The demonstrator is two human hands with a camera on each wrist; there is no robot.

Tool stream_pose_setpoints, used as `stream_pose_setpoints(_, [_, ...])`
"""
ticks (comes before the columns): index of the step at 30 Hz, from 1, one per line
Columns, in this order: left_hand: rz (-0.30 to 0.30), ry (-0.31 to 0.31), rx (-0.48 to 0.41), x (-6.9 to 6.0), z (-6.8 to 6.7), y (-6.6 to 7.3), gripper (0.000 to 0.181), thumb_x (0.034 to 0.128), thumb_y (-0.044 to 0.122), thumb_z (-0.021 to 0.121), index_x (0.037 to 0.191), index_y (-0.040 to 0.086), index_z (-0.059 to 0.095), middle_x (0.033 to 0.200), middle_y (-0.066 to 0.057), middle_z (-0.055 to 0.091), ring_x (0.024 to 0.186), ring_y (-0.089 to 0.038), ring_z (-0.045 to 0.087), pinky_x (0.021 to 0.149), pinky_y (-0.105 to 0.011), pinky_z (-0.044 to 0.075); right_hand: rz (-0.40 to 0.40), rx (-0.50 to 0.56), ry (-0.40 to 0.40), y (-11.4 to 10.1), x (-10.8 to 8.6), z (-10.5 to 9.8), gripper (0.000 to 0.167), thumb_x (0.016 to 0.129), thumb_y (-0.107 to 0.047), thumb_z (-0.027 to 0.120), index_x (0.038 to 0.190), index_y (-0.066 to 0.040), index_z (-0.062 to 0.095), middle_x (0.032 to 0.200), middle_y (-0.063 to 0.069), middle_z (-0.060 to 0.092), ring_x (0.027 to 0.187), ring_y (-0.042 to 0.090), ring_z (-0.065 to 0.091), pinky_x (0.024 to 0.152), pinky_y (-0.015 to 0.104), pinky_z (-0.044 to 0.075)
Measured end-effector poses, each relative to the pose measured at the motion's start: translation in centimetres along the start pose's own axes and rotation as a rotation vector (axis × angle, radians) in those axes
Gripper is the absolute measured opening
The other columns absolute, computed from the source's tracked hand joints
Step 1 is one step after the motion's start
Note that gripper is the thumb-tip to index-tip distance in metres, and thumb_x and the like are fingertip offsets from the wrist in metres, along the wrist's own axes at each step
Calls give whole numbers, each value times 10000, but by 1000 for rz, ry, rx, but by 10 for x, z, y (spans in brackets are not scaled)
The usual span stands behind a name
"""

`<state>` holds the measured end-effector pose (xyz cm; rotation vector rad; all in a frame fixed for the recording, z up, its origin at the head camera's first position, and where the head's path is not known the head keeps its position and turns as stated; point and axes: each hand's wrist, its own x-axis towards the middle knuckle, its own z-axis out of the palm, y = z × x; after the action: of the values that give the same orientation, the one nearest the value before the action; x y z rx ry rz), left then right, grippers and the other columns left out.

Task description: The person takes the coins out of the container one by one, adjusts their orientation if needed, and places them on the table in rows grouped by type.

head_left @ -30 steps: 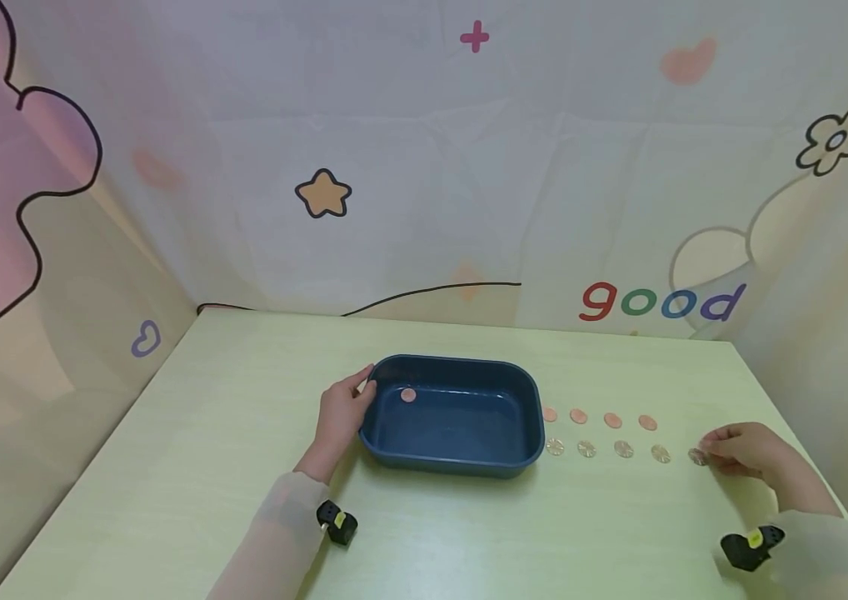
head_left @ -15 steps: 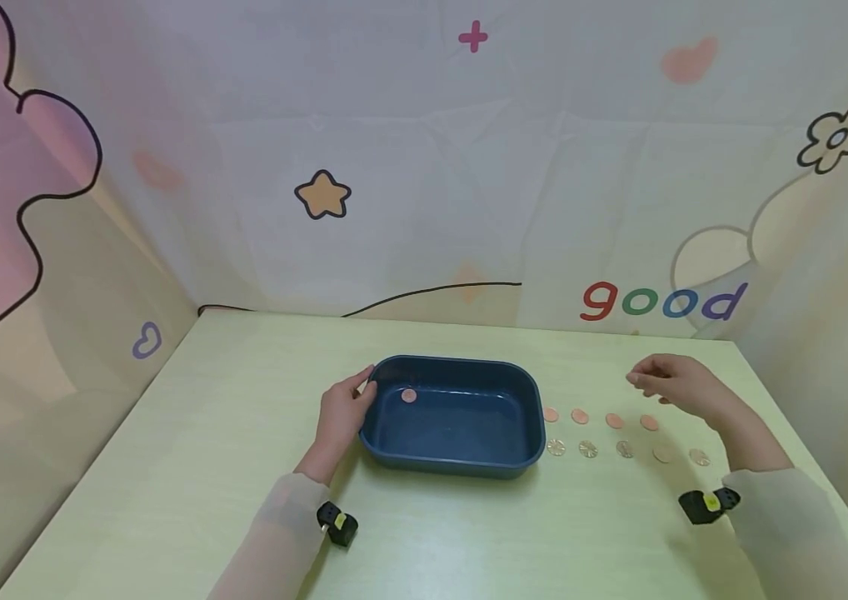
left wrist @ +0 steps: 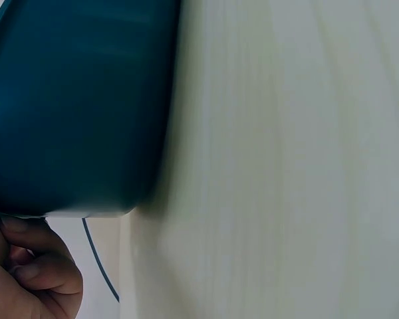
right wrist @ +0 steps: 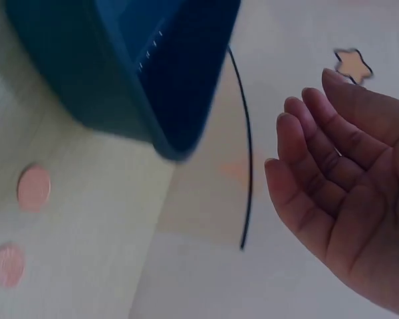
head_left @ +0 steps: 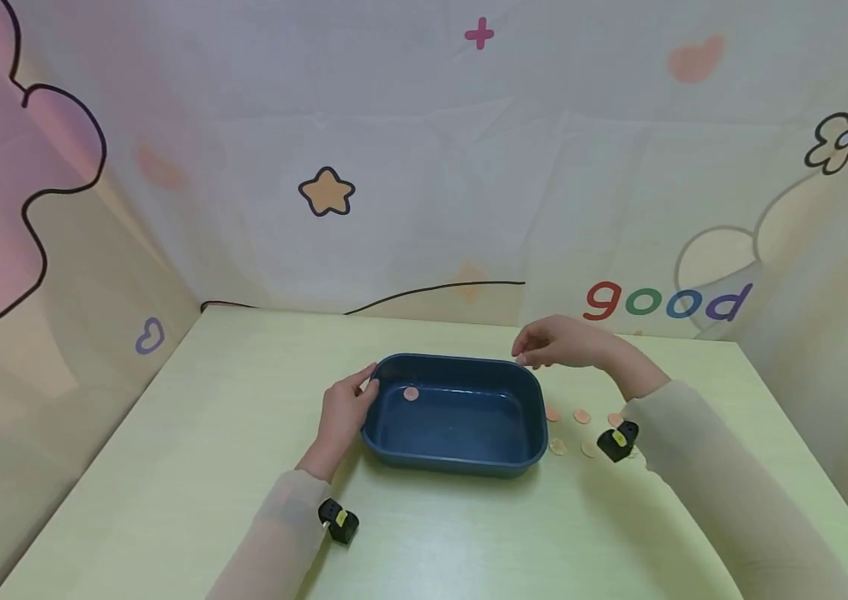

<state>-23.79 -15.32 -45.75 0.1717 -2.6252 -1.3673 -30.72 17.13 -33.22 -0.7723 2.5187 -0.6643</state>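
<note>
A deep blue plastic tray (head_left: 454, 469) stands on the table. My left hand (head_left: 343, 412) grips its left end at the rim; in the left wrist view my curled fingers (left wrist: 56, 269) meet the tray's end wall. One copper-coloured coin (head_left: 411, 394) lies inside the tray, near the back left. My right hand (head_left: 565, 342) is at the tray's back right corner, fingertips by the rim. In the right wrist view those fingers (right wrist: 299, 159) are loosely bent, and nothing shows in them.
Right of the tray, copper-coloured coins (head_left: 581, 416) lie in a back row and gold-coloured coins (head_left: 557, 447) in a front row. My right sleeve (head_left: 701, 467) hides the rows' right part. A printed cloth (head_left: 424, 167) hangs behind the table (head_left: 169, 467).
My right hand has left the rightmost gold-coloured coin, which stayed on the table, and moved left and back to the tray's back right corner. The left hand keeps its hold on the tray.
</note>
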Motion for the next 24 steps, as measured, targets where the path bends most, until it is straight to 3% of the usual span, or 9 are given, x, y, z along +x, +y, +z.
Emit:
stream_pose_setpoints(4, [5,2,1,0,0,0,386,1010,167,590,1373,48,646,547,58,341,521,-102,354,532,-223,303,-21,-19,-111,-13,32,12,262,1005,-161,632,1191,17,676,1037,150,724,878,174,641,828,331,563])
stream_pose_setpoints(8, [8,-1,2,1,0,0,385,1010,164,591,1374,52,645,543,65,338,522,-101,353,538,-224,304,-49,-16,-150,-26,55,23,271,1005,-124,621,1214,40,671,1055,157,732,879,159,647,808,304,555])
stream_pose_setpoints(16, [26,4,7,2,-2,0,383,1012,162,584,1370,42,646,551,67,341,527,-101,357,544,-228,311,-92,-42,-177,-45,89,42,305,1000,-111,627,1260,44,660,1096,174,746,881,159,669,819,294,573])
stream_pose_setpoints(24, [27,-1,13,2,-1,-1,384,1003,148,601,1371,46,646,535,74,339,514,-92,355,543,-226,314,-48,-113,-295,-54,112,71,398,1002,-98,621,1381,25,608,1202,177,738,962,198,724,832,301,591])
